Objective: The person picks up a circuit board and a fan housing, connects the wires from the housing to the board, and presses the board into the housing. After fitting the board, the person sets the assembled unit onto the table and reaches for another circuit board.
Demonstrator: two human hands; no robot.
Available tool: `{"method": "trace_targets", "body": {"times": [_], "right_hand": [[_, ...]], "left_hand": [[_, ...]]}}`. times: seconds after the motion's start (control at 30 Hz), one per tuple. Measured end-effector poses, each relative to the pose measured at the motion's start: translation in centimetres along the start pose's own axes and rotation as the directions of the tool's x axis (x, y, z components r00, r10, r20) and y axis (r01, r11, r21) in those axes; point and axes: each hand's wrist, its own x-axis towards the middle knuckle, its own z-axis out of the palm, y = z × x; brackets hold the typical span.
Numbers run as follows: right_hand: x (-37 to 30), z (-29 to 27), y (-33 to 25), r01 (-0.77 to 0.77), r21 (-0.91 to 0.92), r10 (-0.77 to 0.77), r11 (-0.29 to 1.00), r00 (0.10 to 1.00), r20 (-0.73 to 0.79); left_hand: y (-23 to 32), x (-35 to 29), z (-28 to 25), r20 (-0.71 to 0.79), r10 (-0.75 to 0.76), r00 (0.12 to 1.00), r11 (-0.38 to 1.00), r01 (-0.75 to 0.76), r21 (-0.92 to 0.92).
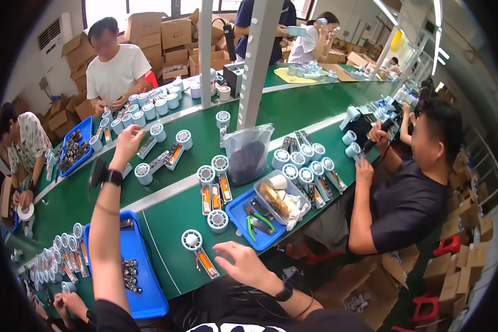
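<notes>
Hovering: right hand [244, 265], fingers spread, empty, just beside pale-blue round-headed plastic fan-like unit with orange-and-silver handle [201, 256], on green table [166, 224] near its edge | left hand [128, 141] outstretched, grip unclear | handle probably offers steadier hold than head

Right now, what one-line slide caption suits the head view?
Left hand extended over the green worktop, right hand open beside a pale-blue fan-like unit with an orange insert.
</notes>
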Motion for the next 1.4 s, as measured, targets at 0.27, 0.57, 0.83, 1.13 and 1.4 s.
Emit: {"method": "trace_targets", "body": {"times": [0.27,0.57,0.83,1.13,1.4], "right_hand": [[-2.5,1.9,-2.0,0.045,0.245,-0.09,0.969,0.981,0.174],[-7.2,-1.0,-0.8,0.049,0.132,-0.075,0.99,0.977,0.199],[-6.7,4.4,3.6,0.043,-0.152,-0.041,0.987,0.999,0.02],[-3.5,8.7,3.3,-0.069,-0.295,0.098,0.953,0.991,0.087],[-2.9,10.6,3.1,0.125,-0.358,-0.115,0.925,0.992,0.049]], "left_hand": [[21.1,-19.9,-9.9,-0.155,0.171,0.973,0.906,-0.218,-0.364],[19.1,-41.1,-12.4,-0.004,-0.023,1.0,0.827,0.017,-0.563],[14.9,-51.2,-10.9,-0.096,-0.29,0.952,0.89,0.232,-0.393],[5.2,-45.6,-12.4,-0.135,-0.181,0.974,0.964,0.202,0.171],[0.9,-45.3,-14.5,-0.072,-0.084,0.994,0.986,0.093,0.139]]}}
